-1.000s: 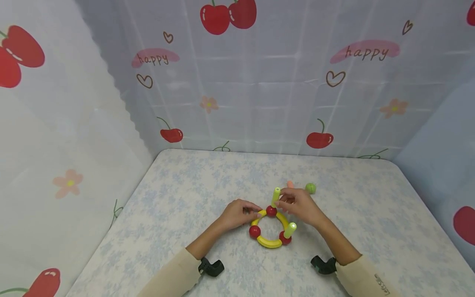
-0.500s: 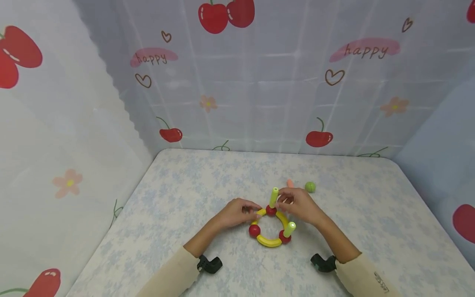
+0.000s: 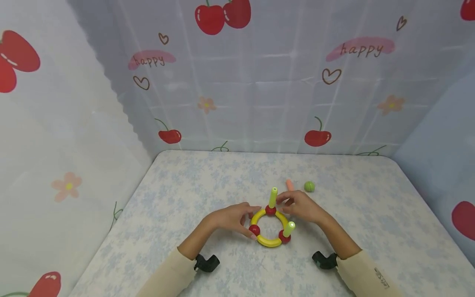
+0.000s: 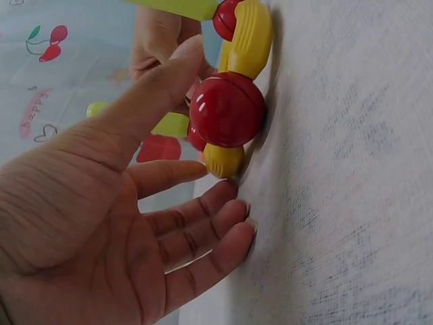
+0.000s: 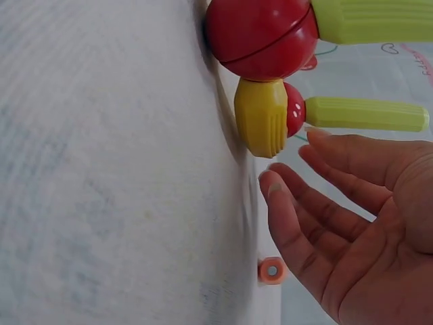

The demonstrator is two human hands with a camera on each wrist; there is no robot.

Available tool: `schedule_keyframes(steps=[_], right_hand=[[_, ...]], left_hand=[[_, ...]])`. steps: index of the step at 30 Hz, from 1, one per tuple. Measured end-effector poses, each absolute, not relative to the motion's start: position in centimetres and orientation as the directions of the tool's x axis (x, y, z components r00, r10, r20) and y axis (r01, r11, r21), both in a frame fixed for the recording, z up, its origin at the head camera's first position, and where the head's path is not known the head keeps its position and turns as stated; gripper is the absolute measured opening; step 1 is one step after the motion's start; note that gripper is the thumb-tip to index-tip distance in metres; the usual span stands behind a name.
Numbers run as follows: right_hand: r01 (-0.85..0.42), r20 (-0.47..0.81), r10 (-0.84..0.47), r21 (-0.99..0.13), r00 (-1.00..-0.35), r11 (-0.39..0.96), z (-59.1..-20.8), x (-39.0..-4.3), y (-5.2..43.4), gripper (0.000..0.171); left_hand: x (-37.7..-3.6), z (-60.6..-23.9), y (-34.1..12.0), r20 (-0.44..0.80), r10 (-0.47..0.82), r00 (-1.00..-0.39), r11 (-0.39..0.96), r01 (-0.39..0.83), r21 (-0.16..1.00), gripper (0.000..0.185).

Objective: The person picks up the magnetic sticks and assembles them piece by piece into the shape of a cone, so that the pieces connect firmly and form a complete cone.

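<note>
Ring of yellow arcs and red balls, flat on the counter, between my two hands. Change since a second ago: my right hand has let go of the far green peg, which now stands by itself on the red ball at the ring's 12 o'clock; I judge that peg seated.

Left hand: spread open, fingers straight, at the ring's 9 o'clock. Thumb lies along the near red ball; fingertips rest on the counter just under it. Grips nothing.

Right hand: open, fingers loosely extended, at the ring's 2 o'clock, just beside the far green peg and apart from it. Holds nothing.

Second green peg: upright on the ball at 4 o'clock.

Loose pieces: orange peg and green ball, beyond my right hand at roughly 1 o'clock, near each other, untouched.

Backdrop: cherry-print cloth behind and at both sides.
</note>
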State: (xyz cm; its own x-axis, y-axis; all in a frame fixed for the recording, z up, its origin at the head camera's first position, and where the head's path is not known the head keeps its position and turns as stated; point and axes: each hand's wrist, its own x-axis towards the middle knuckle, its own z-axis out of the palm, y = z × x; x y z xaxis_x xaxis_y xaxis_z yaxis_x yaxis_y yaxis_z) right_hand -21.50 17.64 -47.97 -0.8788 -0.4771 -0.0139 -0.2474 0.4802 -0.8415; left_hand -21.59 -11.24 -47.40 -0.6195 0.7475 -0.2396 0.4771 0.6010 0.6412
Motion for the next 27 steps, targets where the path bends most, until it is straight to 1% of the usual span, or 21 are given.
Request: schedule_keyframes(steps=[6,12,17,23,27], right_hand=[[-0.256,-0.026,-0.530,-0.855,-0.848,0.452,-48.23,-21.63,17.66,0.031],[-0.243,-0.059,-0.534,-0.844,-0.844,0.478,-48.40,-21.65,17.46,0.032],[-0.232,-0.068,-0.545,-0.855,-0.836,0.464,-48.55,-21.59,17.56,0.033],[-0.177,-0.087,-0.564,-0.900,-0.821,0.397,-48.55,-21.54,17.80,0.027],[-0.181,-0.093,-0.551,-0.888,-0.829,0.423,-48.47,-21.59,17.84,0.024]], left_hand=[[-21.10,-47.14,-10.72,-0.245,0.716,-0.654,0.645,0.485,0.591,0.089],[-20.88,-47.31,-10.62,-0.245,0.705,-0.666,0.654,0.476,0.587,0.089],[-21.02,-47.61,-10.77,-0.250,0.702,-0.667,0.655,0.468,0.593,0.087],[-21.35,-47.46,-10.91,-0.248,0.716,-0.653,0.639,0.469,0.609,0.082],[-21.44,-47.19,-11.00,-0.233,0.720,-0.654,0.630,0.476,0.613,0.079]])
